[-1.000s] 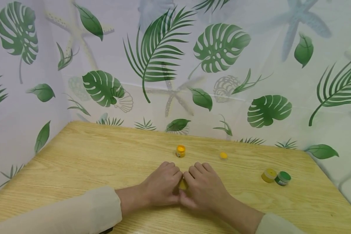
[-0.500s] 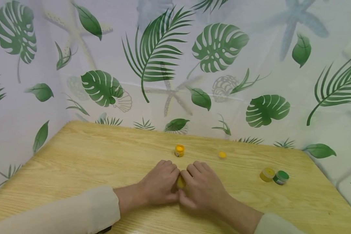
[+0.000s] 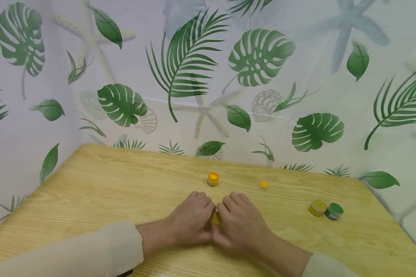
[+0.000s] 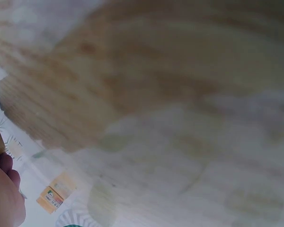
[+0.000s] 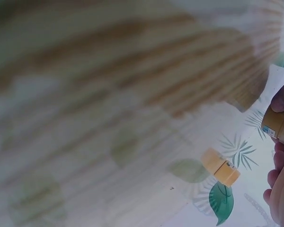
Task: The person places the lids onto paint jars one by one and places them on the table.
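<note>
Both hands of the person are together near the middle of the tabletop, and between them is a small yellow jar. The left hand has its fingers curled and grips this jar from the left side. The right hand grips it from the right side, also with the fingers curled. The two hands meet around the jar, and the thumbs are close to each other on the side nearer to the person. In the head view only a narrow part of the jar shows between the hands; in the right wrist view its side carries a small label. Whether the bottom of the jar touches the tabletop, I cannot tell.

Beyond the hands, a little to the left of the right hand, an open orange jar stands upright, with bright orange colour inside. To the right of it, well apart, lies a small round yellow piece with a pale edge. Farther to the right, a yellow-topped jar and a green jar stand side by side.

The person wears pale sleeves. Behind the tabletop hangs a white cloth, printed with green leaves, starfish and shells. Large parts of both wrist views are blurred.
</note>
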The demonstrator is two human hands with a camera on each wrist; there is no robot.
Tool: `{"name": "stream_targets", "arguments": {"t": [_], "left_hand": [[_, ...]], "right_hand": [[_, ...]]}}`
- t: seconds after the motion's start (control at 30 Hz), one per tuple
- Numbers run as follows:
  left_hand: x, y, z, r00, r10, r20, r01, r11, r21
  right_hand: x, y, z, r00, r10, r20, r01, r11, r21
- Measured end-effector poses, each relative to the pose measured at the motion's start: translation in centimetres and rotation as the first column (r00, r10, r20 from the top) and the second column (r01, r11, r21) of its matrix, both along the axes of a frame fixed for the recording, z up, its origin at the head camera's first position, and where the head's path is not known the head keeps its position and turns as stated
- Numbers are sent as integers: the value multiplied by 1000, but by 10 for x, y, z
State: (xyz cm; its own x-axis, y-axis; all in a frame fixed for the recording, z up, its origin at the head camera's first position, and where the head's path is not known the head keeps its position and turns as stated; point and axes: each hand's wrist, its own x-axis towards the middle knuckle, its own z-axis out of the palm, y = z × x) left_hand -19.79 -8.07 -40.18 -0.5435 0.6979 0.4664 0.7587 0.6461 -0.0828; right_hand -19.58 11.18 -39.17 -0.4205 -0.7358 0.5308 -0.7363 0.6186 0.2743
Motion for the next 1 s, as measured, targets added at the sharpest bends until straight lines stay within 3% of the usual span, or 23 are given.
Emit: {"name": "stream_targets", "arguments": {"t": [0.17, 0.47, 0.7, 0.8, 1.0], "left_hand": [[-1, 1, 1, 1000, -3, -22, 3, 1000, -10], [3, 3, 0, 998, -28, -54, 27, 999, -20], [3, 0, 3, 998, 45, 38, -46, 999, 25], [2, -1, 2, 996, 50, 67, -52, 998, 37], [2, 0, 0, 998, 37, 41, -38, 999, 26]], "right_hand": [[0, 0, 1, 1000, 0, 5, 0, 1000, -8], [-4, 1, 2, 982, 27, -188, -38, 997, -60], [1, 3, 2, 1000, -8, -27, 7, 999, -38], [2, 3, 2, 1000, -8, 0, 8, 1000, -21], [3, 2, 2, 1000, -20, 16, 20, 1000, -11]]}}
